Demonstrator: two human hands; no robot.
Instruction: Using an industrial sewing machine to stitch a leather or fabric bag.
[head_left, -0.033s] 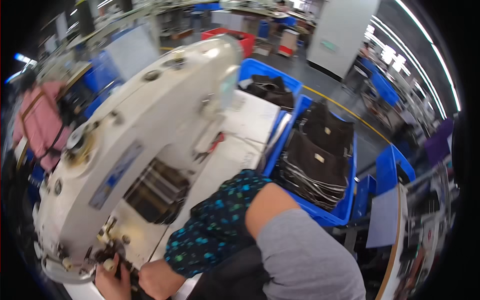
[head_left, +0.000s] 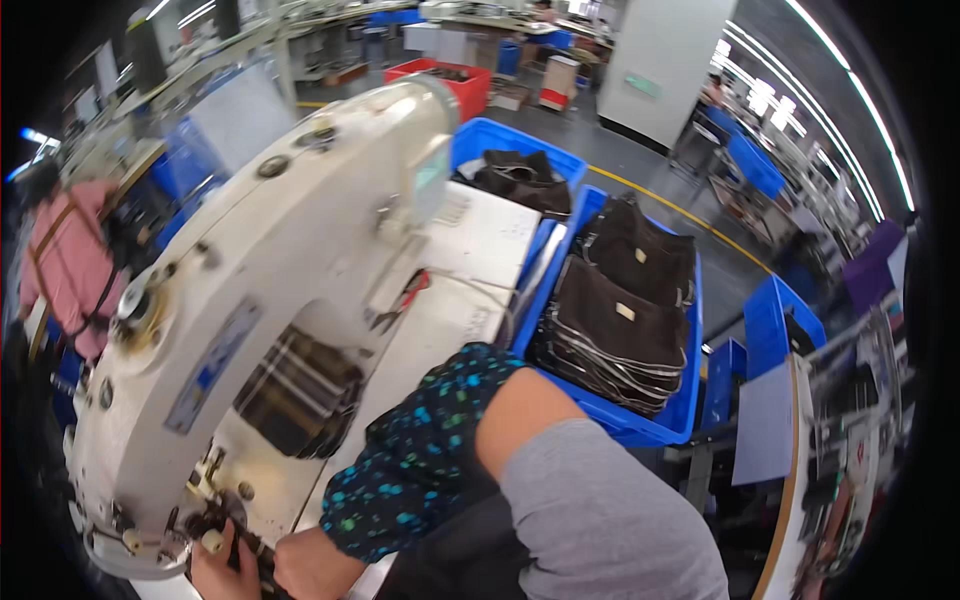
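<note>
At the needle end of a white sewing machine [head_left: 300,200], my left hand [head_left: 222,572] is closed, its thumb raised beside a pale round knob [head_left: 213,541]. Close against it on the right, my right hand [head_left: 312,565] makes a fist, its arm covered by a dark sleeve guard with blue-green spots [head_left: 425,450]. Something dark shows between the two hands; the fingers and the lower picture edge hide most of it. Under the machine's arm lies a folded plaid cloth piece [head_left: 300,392], brown and black with pale stripes. Red-handled thread snips [head_left: 412,290] rest on the machine bed behind it.
To the right, a blue crate [head_left: 628,437] holds stacked dark brown cloth pieces [head_left: 620,325] with pale edges. Another blue crate [head_left: 470,140] with dark cloth stands behind, and a red crate [head_left: 475,95] farther back. A person in pink [head_left: 75,255] sits at far left.
The whole view has shifted a little, so the machine and crates sit slightly farther left. Both hands keep their place at the needle end.
</note>
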